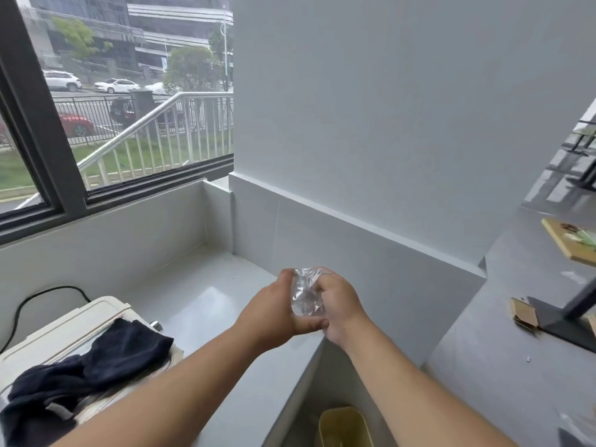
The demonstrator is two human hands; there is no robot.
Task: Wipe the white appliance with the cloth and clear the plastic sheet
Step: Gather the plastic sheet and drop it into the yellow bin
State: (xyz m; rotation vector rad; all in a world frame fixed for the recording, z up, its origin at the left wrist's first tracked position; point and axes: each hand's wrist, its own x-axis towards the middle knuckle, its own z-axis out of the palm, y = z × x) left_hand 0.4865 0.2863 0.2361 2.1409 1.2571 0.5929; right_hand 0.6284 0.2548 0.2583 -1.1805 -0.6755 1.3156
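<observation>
A clear plastic sheet (304, 293), crumpled into a small wad, is squeezed between my left hand (274, 309) and my right hand (338, 304), which are pressed together above the right end of the white counter (206, 295). The white appliance (64, 327) stands at the lower left of the counter, partly cut off by the frame edge. A dark navy cloth (84, 369) lies draped over its top, with nobody holding it. A black cable (35, 301) runs behind the appliance.
A yellow bin (345, 427) stands on the floor below my hands, beside the counter's end. To the right a grey table (516, 333) carries a black stand (567, 321) and wooden pieces. A window fills the upper left; a white wall faces me.
</observation>
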